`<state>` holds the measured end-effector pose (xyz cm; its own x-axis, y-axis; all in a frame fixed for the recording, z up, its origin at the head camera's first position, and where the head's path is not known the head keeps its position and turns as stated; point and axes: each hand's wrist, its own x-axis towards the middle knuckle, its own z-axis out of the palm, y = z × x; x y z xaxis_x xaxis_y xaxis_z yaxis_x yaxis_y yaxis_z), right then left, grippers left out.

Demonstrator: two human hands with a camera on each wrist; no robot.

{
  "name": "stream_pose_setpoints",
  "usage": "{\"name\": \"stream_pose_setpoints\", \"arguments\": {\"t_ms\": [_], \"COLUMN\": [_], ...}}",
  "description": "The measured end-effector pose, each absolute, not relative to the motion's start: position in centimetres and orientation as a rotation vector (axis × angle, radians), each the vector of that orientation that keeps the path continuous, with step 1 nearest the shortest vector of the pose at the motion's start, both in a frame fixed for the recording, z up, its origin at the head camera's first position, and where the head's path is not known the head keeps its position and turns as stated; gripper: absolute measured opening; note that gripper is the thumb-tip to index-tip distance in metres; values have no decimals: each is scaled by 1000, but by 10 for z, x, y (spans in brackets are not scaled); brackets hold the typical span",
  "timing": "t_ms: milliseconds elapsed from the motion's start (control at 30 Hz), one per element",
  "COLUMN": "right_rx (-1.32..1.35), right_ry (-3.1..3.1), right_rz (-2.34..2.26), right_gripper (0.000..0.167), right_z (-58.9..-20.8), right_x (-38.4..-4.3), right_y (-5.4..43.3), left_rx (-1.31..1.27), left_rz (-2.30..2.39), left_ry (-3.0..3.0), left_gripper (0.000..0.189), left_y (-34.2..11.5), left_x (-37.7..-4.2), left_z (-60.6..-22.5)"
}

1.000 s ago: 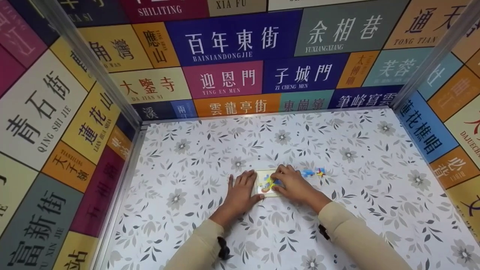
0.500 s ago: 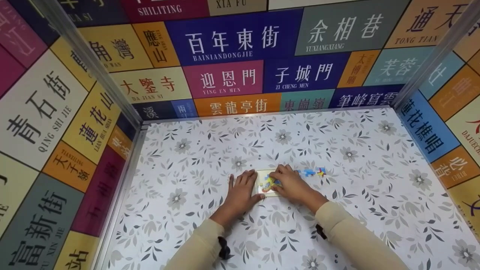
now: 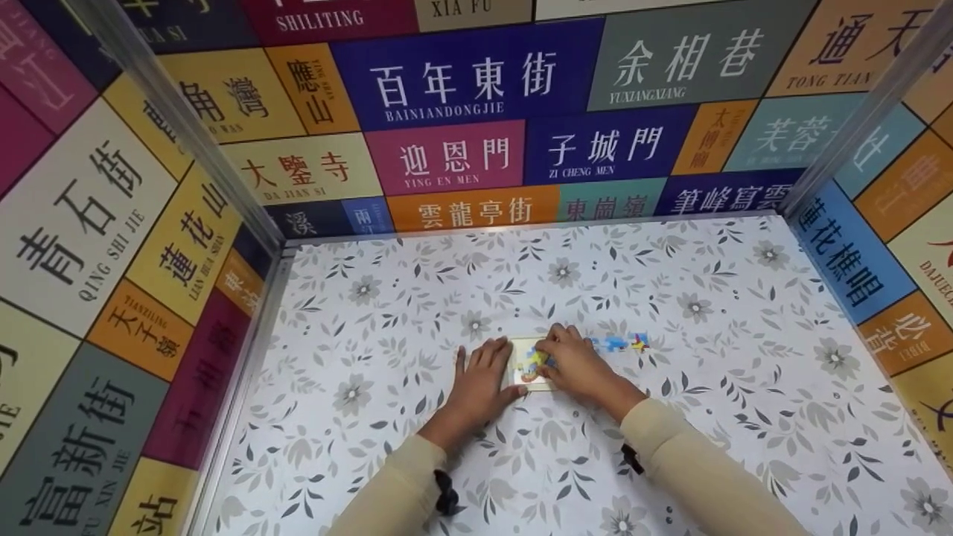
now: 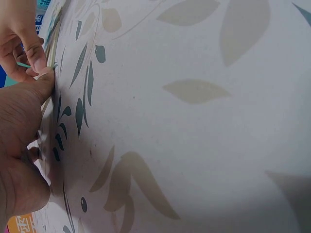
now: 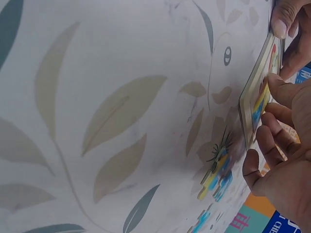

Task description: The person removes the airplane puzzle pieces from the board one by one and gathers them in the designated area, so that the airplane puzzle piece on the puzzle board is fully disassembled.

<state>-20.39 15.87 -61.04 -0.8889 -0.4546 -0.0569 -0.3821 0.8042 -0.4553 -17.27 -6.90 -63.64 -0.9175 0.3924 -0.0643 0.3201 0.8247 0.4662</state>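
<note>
A small jigsaw puzzle tray [image 3: 546,386] with a pale raised border lies flat on the table, colourful pieces inside it. My left hand [image 3: 480,383] rests at its left side, fingers stretched out and thumb touching the near left corner. Over the right part of the tray, my right hand [image 3: 581,362] pinches a puzzle piece [image 5: 261,103] of yellow and blue between thumb and fingers, against the tray's surface. That hand hides much of the piece and the tray's right side from the head view. In the left wrist view, the left thumb [image 4: 46,80] lies on the tray's edge.
Loose puzzle pieces [image 3: 616,343] in blue, yellow and red lie just right of the tray, partly behind the right hand. A white table [image 3: 357,461] with a grey leaf print is enclosed by panels [image 3: 476,82] covered in coloured street-name signs.
My right hand shifts very slightly at the tray, its forearm moving a little left. The left hand stays in place.
</note>
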Motion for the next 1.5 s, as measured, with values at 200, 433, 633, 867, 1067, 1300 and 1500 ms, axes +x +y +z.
{"name": "stream_pose_setpoints", "arguments": {"t_ms": [200,433,633,867,1067,1300,1500], "right_rx": [-694,-695,-673,-651,-668,-728,-813], "right_ry": [2854,2844,2865,2878,2890,2899,2896], "right_rz": [-652,-637,-631,-621,-555,-535,-547], "right_gripper": [40,36,37,36,35,40,40], "right_z": [-611,-611,-611,-609,-607,-608,-608], "right_x": [-205,-207,-208,-207,-206,-205,-204], "right_y": [156,153,152,150,147,148,151], "left_rx": [562,575,609,581,582,575,559], "left_rz": [673,665,688,660,636,640,653], "left_ry": [2860,2867,2871,2876,2893,2877,2881], "left_gripper": [83,83,83,82,84,84,82], "left_y": [-68,-68,-68,-67,-67,-68,-67], "left_x": [-173,-172,-173,-175,-175,-175,-173], "left_z": [-636,-636,-636,-637,-637,-639,-637]}}
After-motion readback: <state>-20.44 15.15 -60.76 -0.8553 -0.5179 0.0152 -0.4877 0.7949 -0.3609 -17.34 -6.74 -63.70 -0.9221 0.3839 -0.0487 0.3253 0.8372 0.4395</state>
